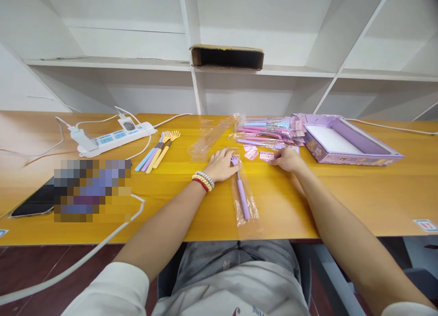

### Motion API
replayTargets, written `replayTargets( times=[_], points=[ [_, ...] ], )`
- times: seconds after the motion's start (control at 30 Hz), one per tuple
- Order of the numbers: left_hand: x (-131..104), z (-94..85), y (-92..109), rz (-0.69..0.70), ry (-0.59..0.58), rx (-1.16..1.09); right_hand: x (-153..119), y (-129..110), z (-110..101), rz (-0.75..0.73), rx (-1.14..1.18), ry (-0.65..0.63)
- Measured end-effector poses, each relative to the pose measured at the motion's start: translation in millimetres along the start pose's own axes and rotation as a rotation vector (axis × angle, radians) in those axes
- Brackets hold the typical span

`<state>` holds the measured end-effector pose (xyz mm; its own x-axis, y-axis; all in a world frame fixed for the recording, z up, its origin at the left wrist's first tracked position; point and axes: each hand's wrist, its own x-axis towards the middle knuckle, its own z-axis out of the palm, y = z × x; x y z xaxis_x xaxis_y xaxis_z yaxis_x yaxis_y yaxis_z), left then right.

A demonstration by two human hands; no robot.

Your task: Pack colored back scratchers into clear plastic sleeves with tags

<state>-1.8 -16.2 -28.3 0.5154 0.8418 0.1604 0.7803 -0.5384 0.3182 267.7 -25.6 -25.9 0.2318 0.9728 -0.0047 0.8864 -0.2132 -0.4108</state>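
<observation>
Tabletop (pixel 280 211): one backscratcher (pixel 243 199) between two hands (pixel 221 165) (pixel 289 160)

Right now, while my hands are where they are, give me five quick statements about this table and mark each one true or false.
1. The left hand is at the head end of a purple scratcher in a clear sleeve. True.
2. The right hand is on the power strip. False: its fingertips are at a pink label.
3. Coiled bands circle the left wrist. True.
4. The loose scratchers are inside the purple box. False: they lie on the table, beside the power strip.
5. The purple box stands on the right side of the table. True.
</observation>
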Motion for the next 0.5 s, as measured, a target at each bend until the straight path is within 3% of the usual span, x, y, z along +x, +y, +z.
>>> replayTargets(
  times=[0.5],
  points=[
    [0.6, 0.4, -2.4, 0.011, -0.017, 0.018, -1.2, -2.1, 7.1, -0.014, 0.122, 0.246]
  ],
)
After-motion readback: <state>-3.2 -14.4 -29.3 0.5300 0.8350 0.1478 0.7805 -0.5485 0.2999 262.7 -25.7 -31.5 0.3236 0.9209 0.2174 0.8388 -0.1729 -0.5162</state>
